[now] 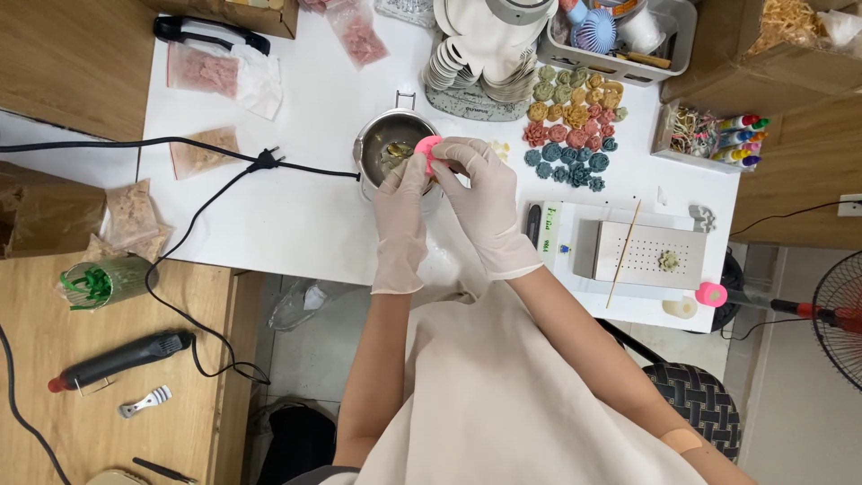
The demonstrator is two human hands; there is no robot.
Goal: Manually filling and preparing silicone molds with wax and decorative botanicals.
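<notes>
White gloves [400, 216], beige apron [503, 395], elbow plaster [681, 439].

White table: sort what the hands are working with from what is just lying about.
In use: left hand and right hand, both gloved, pinching a small pink round mould over a small steel pot.

Lying about: coloured flower-shaped pieces, black power cable, green plastic cup, black heat tool.

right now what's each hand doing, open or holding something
Left hand: closed on the small round pink mould, above the small steel pot.
Right hand: closed on the same pink mould.
</notes>
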